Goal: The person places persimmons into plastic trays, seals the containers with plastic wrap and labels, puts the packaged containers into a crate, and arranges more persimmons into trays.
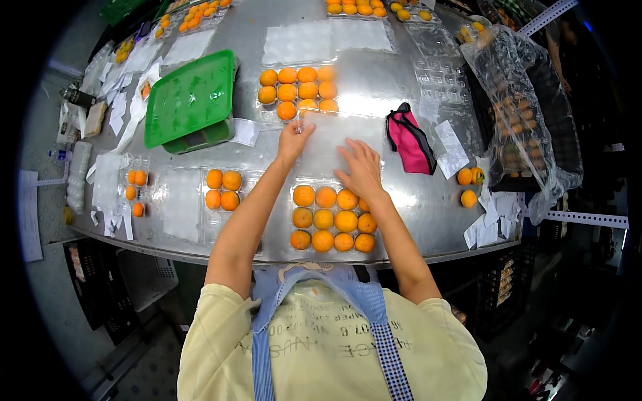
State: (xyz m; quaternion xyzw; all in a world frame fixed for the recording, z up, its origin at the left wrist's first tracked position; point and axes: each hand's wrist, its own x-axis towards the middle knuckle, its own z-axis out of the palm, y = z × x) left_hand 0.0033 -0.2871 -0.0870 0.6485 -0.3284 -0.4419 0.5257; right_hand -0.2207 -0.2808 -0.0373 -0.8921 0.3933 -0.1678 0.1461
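Note:
Directly in front of me a clear plastic tray holds several orange fruits in rows, with its open lid lying behind it. My left hand pinches the lid's left edge near its far corner. My right hand rests on the right side of the lid, fingers spread, its wrist over the tray's far right corner. Beyond the lid stands another fruit-filled tray. To the left, a partly filled tray has two rows of fruit.
A green-lidded box stands at the left. Right of the lid lies a pink and black pouch, with loose fruits and paper scraps farther right. A plastic-draped crate stands beyond. More trays line the far side.

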